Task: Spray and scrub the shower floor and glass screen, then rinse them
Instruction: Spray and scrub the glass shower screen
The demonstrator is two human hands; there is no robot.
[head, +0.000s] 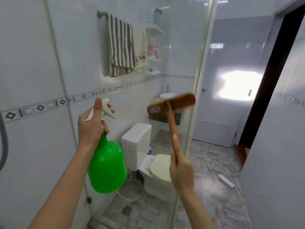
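Note:
My left hand (92, 124) grips the neck of a green spray bottle (107, 167), thumb up beside its white trigger head (107, 109), nozzle aimed at the glass screen (148, 90) in front of me. My right hand (180, 172) holds the wooden handle of a scrub brush (171, 103). The brush head is raised against the glass near the screen's right edge and looks blurred. The grey patterned floor (148, 212) shows low down through the glass.
Behind the glass stand a white toilet (140, 146), a striped towel (120, 47) on a rail and a corner shelf (153, 47) with bottles. A grey door (231, 90) is at the right; a white power strip (226, 179) and cord lie on the floor.

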